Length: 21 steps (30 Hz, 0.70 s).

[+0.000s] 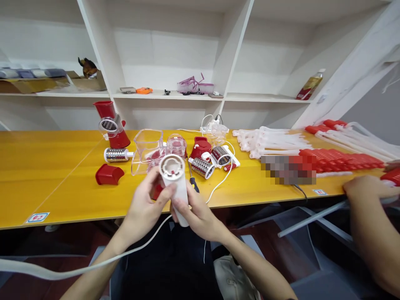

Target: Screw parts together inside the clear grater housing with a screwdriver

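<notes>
Both hands hold a white plastic handle (180, 189) with a round, notched socket at its upper end, above the table's front edge. My left hand (148, 200) grips it from the left, thumb across its front. My right hand (199, 212) is closed around the lower part from the right. A spot of red shows inside the socket. Just behind are a clear plastic housing (146, 146), a screwdriver (193, 183) with a black and yellow handle, and perforated grater drums (202, 167). A red piece is partly hidden behind my left fingers.
An assembled red rotary grater (114, 127) stands left, near a drum (116, 155) and a red chute piece (109, 174). White cable (223, 179) crosses the table (68, 166). Rows of white parts (268, 139) and red parts (337, 160) lie right, near another person's arm (368, 200).
</notes>
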Tool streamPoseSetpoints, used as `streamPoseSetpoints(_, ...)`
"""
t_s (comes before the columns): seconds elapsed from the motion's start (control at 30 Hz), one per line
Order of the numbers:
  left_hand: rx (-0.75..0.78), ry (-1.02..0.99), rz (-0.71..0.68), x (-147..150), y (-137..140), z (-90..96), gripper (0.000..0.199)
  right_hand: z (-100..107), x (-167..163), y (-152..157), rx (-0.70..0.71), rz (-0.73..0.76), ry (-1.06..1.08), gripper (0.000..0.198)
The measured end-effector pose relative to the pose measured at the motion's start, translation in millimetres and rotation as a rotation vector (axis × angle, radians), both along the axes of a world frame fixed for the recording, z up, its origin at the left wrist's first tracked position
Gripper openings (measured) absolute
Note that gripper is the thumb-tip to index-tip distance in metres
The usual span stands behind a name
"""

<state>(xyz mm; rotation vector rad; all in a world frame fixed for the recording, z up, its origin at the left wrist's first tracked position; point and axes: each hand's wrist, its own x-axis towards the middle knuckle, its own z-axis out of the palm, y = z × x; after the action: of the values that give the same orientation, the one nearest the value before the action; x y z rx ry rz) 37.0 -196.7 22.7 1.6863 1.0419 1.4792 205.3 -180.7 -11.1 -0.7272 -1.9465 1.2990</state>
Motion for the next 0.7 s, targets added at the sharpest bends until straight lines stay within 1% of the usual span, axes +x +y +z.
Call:
streamPoseSetpoints(0.07, 0.048, -0.044, -0.001, -6.7, 3.5, 3.4, 0.047, 9.6, 10.6, 2.2, -0.066, 0.064, -0.055, 0.076)
streamPoseSetpoints(0.13, 0.075, 0.021, -0.062, -13.4, 4.4, 7.1, 0.059, 18.7, 22.8, 6.8, -0.134, 0.167, -0.118, 0.075)
streamPoseSetpoints(0.17, 0.084, 0.082, -0.097, -16.3, 4.1, 8.3, 0.057, 22.4, 28.4, 9.4, -0.169, 0.233, -0.147, 0.075)
streamPoseSetpoints(0.2, 0.1, 0.14, -0.112, -18.6, 3.8, 9.0, 0.05, 25.3, 33.4, 12.0, -0.198, 0.298, -0.169, 0.076)
streamPoseSetpoints(0.23, 0.126, 0.184, -0.095, -20.3, 3.5, 9.1, 0.038, 27.5, 37.7, 14.3, -0.216, 0.348, -0.179, 0.078)
streamPoseSetpoints(0.27, 0.16, 0.207, -0.043, -21.4, 3.4, 8.8, 0.026, 29.0, 41.5, 16.4, -0.221, 0.374, -0.179, 0.079)
streamPoseSetpoints(0.3, 0.197, 0.208, 0.035, -22.2, 3.7, 8.3, 0.018, 29.8, 44.7, 18.4, -0.215, 0.377, -0.171, 0.08)
streamPoseSetpoints(0.37, 0.247, 0.195, 0.195, -23.4, 4.9, 7.6, 0.015, 29.2, 50.4, 22.6, -0.186, 0.326, -0.143, 0.079)
streamPoseSetpoints(0.43, 0.245, 0.222, 0.272, -25.5, 6.4, 8.5, 0.015, 25.1, 55.1, 28.5, -0.162, 0.234, -0.108, 0.073)
streamPoseSetpoints(0.47, 0.243, 0.264, 0.267, -27.3, 7.0, 9.7, 0.015, 21.9, 56.9, 32.1, -0.158, 0.191, -0.09, 0.071)
streamPoseSetpoints(0.5, 0.244, 0.324, 0.234, -29.5, 7.4, 11.4, 0.016, 18.2, 58.3, 36.1, -0.157, 0.155, -0.073, 0.07)
streamPoseSetpoints(0.57, 0.268, 0.462, 0.124, -34.7, 7.6, 15.1, 0.019, 10.5, 59.9, 43.8, -0.157, 0.1, -0.045, 0.068)
streamPoseSetpoints(0.63, 0.291, 0.579, 0.014, -40.1, 7.8, 17.8, 0.026, 5.2, 60.6, 49.4, -0.152, 0.078, -0.033, 0.067)
streamPoseSetpoints(0.7, 0.314, 0.634, -0.033, -44.6, 8.4, 18.5, 0.031, 4.1, 62.0, 51.9, -0.137, 0.081, -0.03, 0.066)
